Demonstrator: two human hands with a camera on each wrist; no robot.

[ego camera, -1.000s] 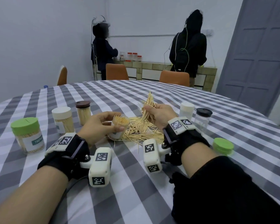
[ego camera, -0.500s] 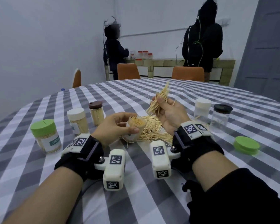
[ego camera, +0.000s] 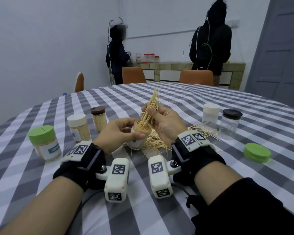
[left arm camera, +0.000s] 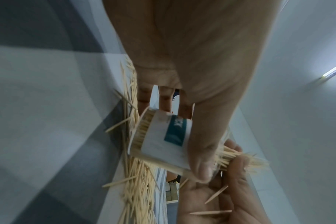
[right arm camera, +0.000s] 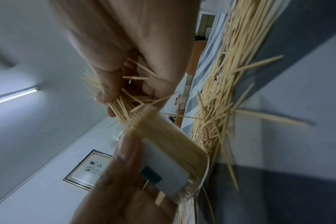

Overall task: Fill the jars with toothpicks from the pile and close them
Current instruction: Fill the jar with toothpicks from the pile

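Observation:
My left hand [ego camera: 119, 131] grips an open clear jar [ego camera: 139, 135] packed with toothpicks, tilted, just above the table; its white and teal label [left arm camera: 171, 133] shows in the left wrist view. My right hand [ego camera: 161, 119] pinches a bundle of toothpicks [ego camera: 151, 107] whose lower ends sit at the jar's mouth. In the right wrist view the bundle [right arm camera: 123, 106] meets the jar [right arm camera: 171, 145]. The loose toothpick pile [ego camera: 158, 141] lies on the checked tablecloth under both hands.
Three closed, filled jars stand left: green lid [ego camera: 44, 143], white lid [ego camera: 78, 126], brown lid [ego camera: 98, 118]. Right stand a white-lidded jar [ego camera: 210, 114], a black-lidded jar [ego camera: 231, 122] and a loose green lid [ego camera: 256, 152]. Two people stand at the far counter [ego camera: 176, 67].
My right hand lifted the bundle off the pile and brought it left and down to the jar's mouth. The left hand raised and tilted the jar towards it.

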